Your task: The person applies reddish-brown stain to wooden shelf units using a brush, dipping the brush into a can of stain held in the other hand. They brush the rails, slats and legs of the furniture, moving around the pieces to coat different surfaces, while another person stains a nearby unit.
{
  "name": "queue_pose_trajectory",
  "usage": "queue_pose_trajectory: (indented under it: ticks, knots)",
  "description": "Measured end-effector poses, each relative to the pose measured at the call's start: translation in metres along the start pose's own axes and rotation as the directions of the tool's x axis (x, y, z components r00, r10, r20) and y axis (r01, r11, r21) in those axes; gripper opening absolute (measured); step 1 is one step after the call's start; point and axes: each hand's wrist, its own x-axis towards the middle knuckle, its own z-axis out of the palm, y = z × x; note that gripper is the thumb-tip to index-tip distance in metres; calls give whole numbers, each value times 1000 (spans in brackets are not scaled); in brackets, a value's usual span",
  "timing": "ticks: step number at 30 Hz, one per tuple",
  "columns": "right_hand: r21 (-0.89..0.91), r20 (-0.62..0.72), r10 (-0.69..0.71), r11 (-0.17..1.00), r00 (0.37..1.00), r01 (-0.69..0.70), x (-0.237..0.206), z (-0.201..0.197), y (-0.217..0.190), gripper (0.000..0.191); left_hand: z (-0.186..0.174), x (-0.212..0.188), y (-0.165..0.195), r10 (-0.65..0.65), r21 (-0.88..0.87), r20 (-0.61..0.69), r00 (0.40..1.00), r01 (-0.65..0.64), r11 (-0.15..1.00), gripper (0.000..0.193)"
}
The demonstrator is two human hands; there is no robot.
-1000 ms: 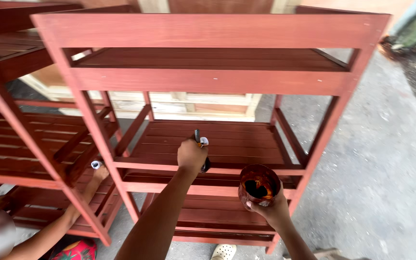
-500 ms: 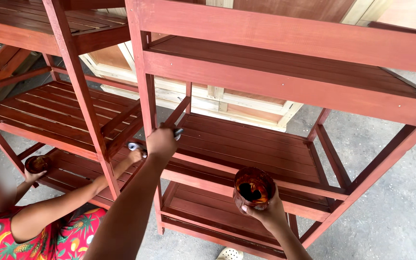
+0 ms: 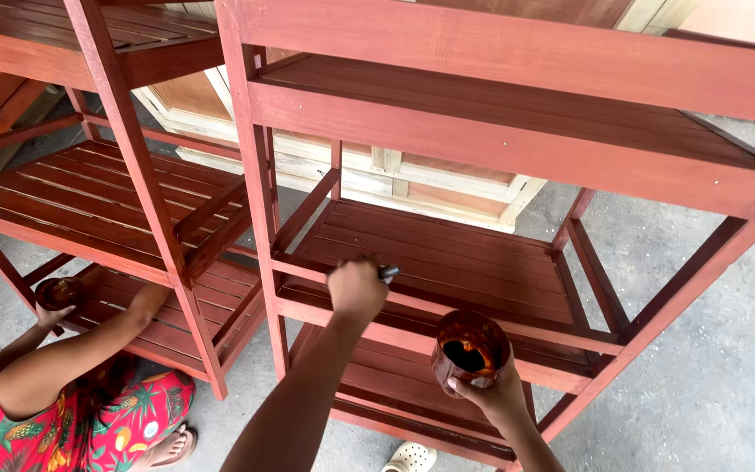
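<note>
Fingers of the right hand [image 3: 493, 395] wrap a stain-smeared cup [image 3: 471, 348] of dark liquid, held low before the red-brown slatted shelf rack [image 3: 447, 253]. Just beyond, the left hand [image 3: 356, 288] is clenched on a brush [image 3: 388, 274] at the middle shelf's front rail. Farther left, another person's hand [image 3: 148, 301] reaches into a second rack [image 3: 89, 201].

The wooden shelf [image 3: 447, 253] is coated in a matt reddish-brown stain. The cup [image 3: 470, 348] is smeared glossy with dark stain. Rough grey concrete is seen as floor [image 3: 709, 350], right.
</note>
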Motion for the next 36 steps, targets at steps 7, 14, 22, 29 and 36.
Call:
queue_pose_trajectory:
  ticks: [7, 14, 22, 29, 36]
  knots:
    - [3, -44, -15, 1000, 999, 15, -1, -12, -1, 97, -28, 41, -56, -167, 59, 1, 986, 166, 984, 37]
    - [-36, -98, -61, 998, 993, 57, -11, -26, 11, 98, -23, 55, -119, -91, 65, -179, 980, 104, 992, 22]
    - [12, -175, -54, 998, 983, 57, -36, -56, 31, 95, -5, 56, -87, -87, 198, -130, 988, 112, 974, 34]
    - [-24, -183, -44, 999, 982, 40, -53, -64, 37, 94, 17, 32, 11, -13, 45, 30, 999, 12, 999, 48]
    - [-1, -247, -60, 998, 967, 62, -78, -101, 41, 90, 55, 3, 132, 99, -95, 63, 993, -93, 991, 37]
